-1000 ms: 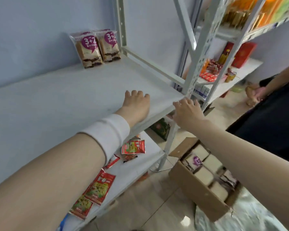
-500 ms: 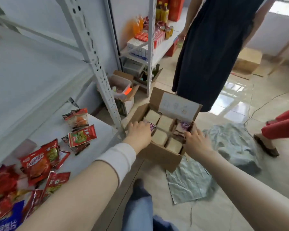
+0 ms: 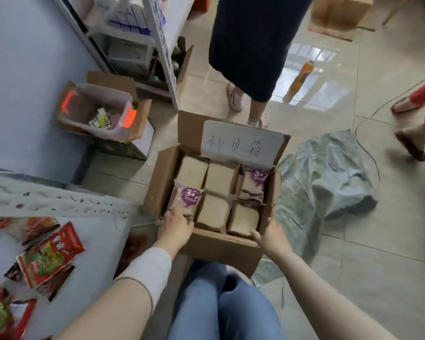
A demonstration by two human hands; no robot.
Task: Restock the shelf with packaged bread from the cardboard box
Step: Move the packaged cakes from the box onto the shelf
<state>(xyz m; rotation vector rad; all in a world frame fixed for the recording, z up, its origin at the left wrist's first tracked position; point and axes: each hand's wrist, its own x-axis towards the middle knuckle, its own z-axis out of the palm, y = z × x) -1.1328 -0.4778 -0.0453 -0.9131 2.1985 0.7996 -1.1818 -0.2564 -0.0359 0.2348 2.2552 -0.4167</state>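
An open cardboard box [image 3: 221,244] stands on the floor in front of my knees, with a handwritten paper label on its far flap. Several packs of bread lie inside in a grid. My left hand [image 3: 176,225] grips the lower end of one bread pack [image 3: 185,200] with a purple sticker, at the box's near left corner, tilted up. My right hand [image 3: 271,238] rests at the near right corner of the box, fingers on the rim beside another bread pack [image 3: 243,219]. A further sticker-up bread pack [image 3: 253,185] lies at the far right.
The low white shelf [image 3: 93,231] at my left carries red snack packets [image 3: 48,256]. A second carton with a plastic tub [image 3: 101,111] stands by the wall. A grey cloth [image 3: 326,185] lies right of the box. A person in a dark skirt [image 3: 250,45] stands behind it; another person's feet are at the right.
I have turned from the upper shelf down to the box. Both hands left the shelf edge and reached the box; my left hand has taken hold of a bread pack.
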